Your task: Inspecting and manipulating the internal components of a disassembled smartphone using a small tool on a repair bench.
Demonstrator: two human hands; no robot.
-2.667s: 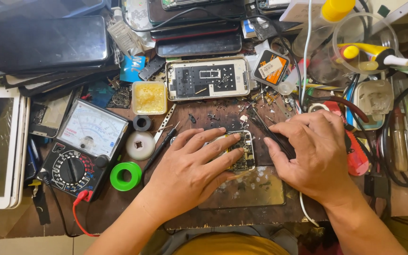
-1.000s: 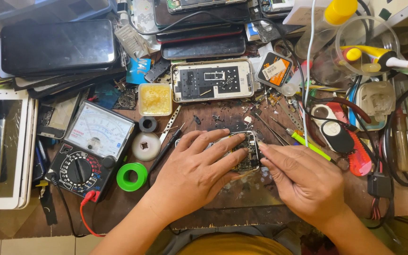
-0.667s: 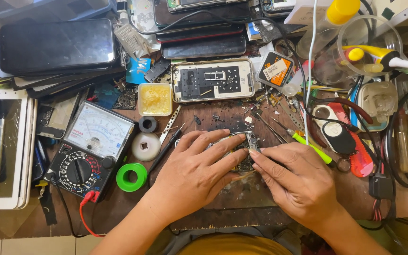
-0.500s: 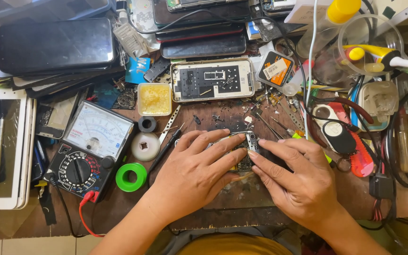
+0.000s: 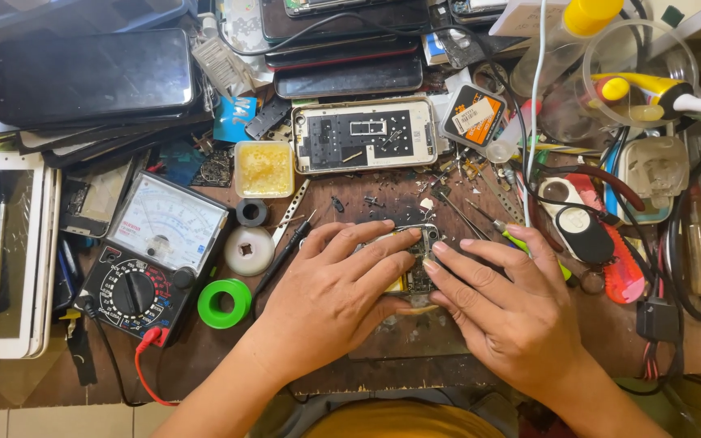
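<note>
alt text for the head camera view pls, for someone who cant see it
Seen from above, a left hand and a right hand press together on a small circuit board on a cluttered brown workbench. An analog multimeter, a green tape roll and an opened phone lie around them.

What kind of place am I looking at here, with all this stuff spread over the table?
Most likely a phone repair bench. An opened phone lies with its insides bare, an analog multimeter sits ready, and dark phones are stacked behind. The left hand and right hand press on a small circuit board.
</note>
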